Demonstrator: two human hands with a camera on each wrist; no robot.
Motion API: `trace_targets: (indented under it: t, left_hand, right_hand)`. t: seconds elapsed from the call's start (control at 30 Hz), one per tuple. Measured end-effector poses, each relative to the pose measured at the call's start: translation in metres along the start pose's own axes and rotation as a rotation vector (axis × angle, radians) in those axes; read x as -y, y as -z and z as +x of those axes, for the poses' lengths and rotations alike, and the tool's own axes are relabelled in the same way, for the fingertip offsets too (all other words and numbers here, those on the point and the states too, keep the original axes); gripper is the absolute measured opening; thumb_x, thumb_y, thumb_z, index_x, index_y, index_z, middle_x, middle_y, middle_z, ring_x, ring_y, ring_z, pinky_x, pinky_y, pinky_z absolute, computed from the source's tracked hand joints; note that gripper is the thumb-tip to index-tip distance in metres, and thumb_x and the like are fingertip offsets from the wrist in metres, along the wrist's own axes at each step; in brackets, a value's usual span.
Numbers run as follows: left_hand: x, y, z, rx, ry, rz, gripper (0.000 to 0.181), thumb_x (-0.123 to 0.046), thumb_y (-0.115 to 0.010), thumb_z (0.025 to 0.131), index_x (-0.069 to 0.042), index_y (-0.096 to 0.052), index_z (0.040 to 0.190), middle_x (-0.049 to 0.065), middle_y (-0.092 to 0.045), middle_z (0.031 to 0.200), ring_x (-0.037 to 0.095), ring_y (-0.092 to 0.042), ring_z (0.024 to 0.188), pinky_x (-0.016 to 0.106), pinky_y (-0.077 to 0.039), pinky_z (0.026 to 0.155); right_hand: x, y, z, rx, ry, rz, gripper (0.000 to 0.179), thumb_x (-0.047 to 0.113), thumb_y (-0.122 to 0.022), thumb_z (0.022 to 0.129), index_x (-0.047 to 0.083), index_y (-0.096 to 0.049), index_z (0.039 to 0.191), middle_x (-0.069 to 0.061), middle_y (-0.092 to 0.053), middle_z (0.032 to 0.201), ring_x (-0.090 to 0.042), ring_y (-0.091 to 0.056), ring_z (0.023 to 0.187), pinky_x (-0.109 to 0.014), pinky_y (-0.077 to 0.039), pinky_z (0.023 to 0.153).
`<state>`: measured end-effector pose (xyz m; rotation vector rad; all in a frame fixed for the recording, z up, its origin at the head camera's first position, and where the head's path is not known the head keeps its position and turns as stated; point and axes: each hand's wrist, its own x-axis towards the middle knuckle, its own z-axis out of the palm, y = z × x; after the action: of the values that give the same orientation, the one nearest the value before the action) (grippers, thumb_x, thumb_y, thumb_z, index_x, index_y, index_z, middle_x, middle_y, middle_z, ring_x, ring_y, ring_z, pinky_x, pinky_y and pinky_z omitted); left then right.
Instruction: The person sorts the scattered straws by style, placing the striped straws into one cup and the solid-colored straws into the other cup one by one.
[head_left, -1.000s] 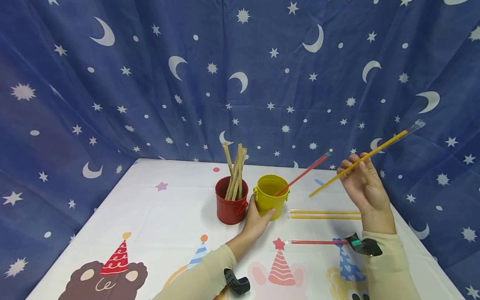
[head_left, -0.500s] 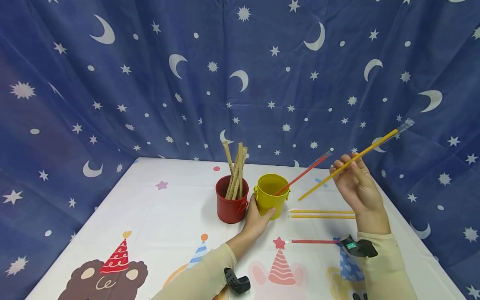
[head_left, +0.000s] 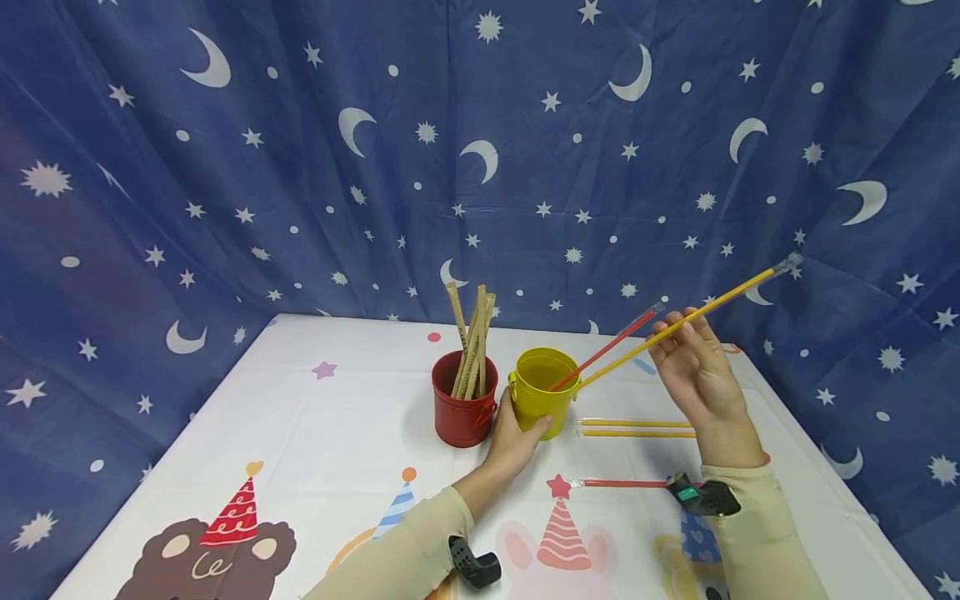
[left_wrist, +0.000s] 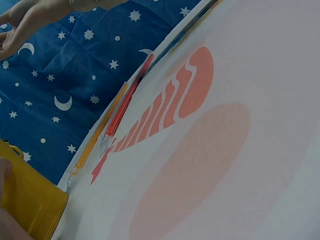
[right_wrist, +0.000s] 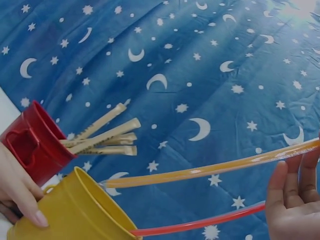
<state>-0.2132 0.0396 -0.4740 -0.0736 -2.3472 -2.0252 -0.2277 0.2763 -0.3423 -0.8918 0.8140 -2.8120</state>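
My left hand (head_left: 517, 433) grips the small yellow bucket (head_left: 542, 412) low on its side, thumb across the front. A red straw (head_left: 611, 343) in a clear wrapper leans out of that bucket to the right. My right hand (head_left: 697, 371) pinches a yellow straw (head_left: 720, 302), also in clear wrapping, near its middle. This straw slants down to the left, and its lower tip overlaps the bucket's right rim in the head view. From the right wrist, the tip of the yellow straw (right_wrist: 210, 170) shows right by the bucket's mouth, above the red straw (right_wrist: 200, 225).
Just left of the yellow bucket stands a red bucket (head_left: 457, 425) with several paper-wrapped sticks (head_left: 472, 354). Two wrapped yellow straws (head_left: 637, 434) and a red straw (head_left: 622, 483) lie on the right of the white printed tablecloth (head_left: 360, 408). A blue curtain (head_left: 420, 250) hangs behind.
My right hand has moved left with the yellow straw, bringing its lower tip to the yellow bucket's rim. My left hand and both buckets have stayed in place.
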Motion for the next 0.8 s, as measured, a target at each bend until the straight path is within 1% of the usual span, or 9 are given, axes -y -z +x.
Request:
trace_targets:
  t: [0.17,0.33,0.6,0.67,0.8]
  left_hand:
    - [0.0,0.0,0.0,0.001,0.009,0.002,0.086,-0.021,-0.069,0.092,-0.002,-0.018,0.159,0.021,-0.032,0.161,0.037,-0.034,0.149,0.057,-0.023,0.126]
    - [-0.001,0.001,0.0,0.007,0.03,-0.001,0.087,-0.022,-0.069,0.093,-0.003,-0.016,0.16,0.02,-0.029,0.163,0.037,-0.031,0.151,0.058,-0.021,0.126]
    - [0.0,0.0,0.0,0.003,0.029,0.004,0.088,-0.023,-0.069,0.093,-0.003,-0.015,0.16,0.021,-0.027,0.164,0.037,-0.03,0.152,0.057,-0.021,0.127]
    - [-0.001,0.0,0.0,0.003,0.032,0.004,0.088,-0.023,-0.069,0.093,-0.003,-0.016,0.16,0.021,-0.028,0.164,0.036,-0.03,0.152,0.057,-0.021,0.127]
    - [0.0,0.0,0.0,0.004,0.036,0.007,0.089,-0.023,-0.069,0.093,-0.002,-0.015,0.16,0.021,-0.027,0.164,0.037,-0.03,0.152,0.057,-0.021,0.127]
  right_hand:
    - [-0.006,0.002,0.001,-0.055,0.008,-0.035,0.036,0.0,-0.035,0.107,0.002,-0.071,0.112,-0.011,-0.071,0.108,-0.024,-0.064,0.104,-0.03,-0.051,0.095]
    - [-0.011,0.004,0.001,-0.092,0.013,-0.054,0.036,-0.002,-0.035,0.107,0.001,-0.071,0.112,-0.013,-0.071,0.108,-0.025,-0.065,0.103,-0.031,-0.053,0.094]
    - [-0.016,0.005,0.003,-0.165,0.004,-0.098,0.032,-0.003,-0.041,0.105,0.002,-0.072,0.112,-0.011,-0.071,0.109,-0.024,-0.065,0.105,-0.031,-0.053,0.098]
    - [-0.017,0.005,0.002,-0.174,0.005,-0.101,0.032,-0.003,-0.041,0.105,0.002,-0.072,0.112,-0.01,-0.071,0.109,-0.024,-0.065,0.104,-0.031,-0.053,0.098]
    - [-0.019,0.008,0.002,-0.201,0.005,-0.147,0.032,-0.002,-0.042,0.105,0.005,-0.073,0.113,-0.008,-0.072,0.108,-0.022,-0.065,0.103,-0.029,-0.054,0.096]
